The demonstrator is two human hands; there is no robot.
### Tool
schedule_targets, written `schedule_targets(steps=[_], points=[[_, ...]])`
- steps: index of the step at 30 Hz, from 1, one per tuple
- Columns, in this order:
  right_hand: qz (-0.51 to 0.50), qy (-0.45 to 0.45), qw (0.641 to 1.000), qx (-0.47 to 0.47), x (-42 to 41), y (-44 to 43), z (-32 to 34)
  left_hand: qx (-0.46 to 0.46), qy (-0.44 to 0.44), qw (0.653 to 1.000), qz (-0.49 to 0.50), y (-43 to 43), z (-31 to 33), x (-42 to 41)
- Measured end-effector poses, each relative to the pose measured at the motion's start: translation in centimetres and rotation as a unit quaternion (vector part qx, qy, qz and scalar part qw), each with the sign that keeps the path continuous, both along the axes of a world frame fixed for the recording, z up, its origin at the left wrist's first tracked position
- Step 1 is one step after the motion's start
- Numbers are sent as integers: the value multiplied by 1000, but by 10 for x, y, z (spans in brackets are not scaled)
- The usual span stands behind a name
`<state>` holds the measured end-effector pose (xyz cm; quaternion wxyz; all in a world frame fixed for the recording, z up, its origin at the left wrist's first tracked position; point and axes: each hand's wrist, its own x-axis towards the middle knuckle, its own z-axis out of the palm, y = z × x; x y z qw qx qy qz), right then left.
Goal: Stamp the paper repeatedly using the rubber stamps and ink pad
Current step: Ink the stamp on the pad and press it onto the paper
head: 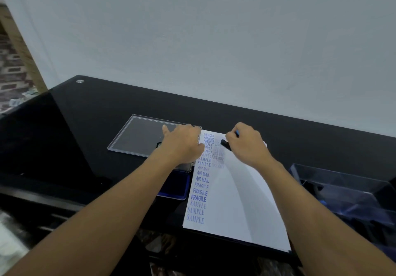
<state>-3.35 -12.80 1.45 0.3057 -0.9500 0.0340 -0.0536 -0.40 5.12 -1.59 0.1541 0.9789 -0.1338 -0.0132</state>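
We are starting column two on the paper (235, 190), column one full | right hand (246, 143) gripping stamp (226, 145) | left hand (182, 143) lying flat

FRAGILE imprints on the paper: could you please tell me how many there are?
3, stacked in the left column of the paper: the top one under the AIR MAIL marks, the middle one, the darkest one lowest. The left hand may hide others farther up.

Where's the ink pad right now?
In the head view, the blue ink pad sits just left of the paper, partly hidden under the left forearm, nearer the camera than the clear tray.
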Motion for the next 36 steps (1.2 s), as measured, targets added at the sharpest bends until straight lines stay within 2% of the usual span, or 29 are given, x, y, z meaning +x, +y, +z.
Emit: schedule_targets(steps=[10, 27, 36], points=[[11, -12, 1000, 20, -3, -2, 11, -18, -43, 999, 3, 22, 16, -3], [19, 0, 1000, 8, -9, 3, 11, -34, -21, 999, 19, 33, 17, -13], [155, 68, 986, -16, -33, 40, 3, -115, -17, 990, 82, 75, 2, -39]])
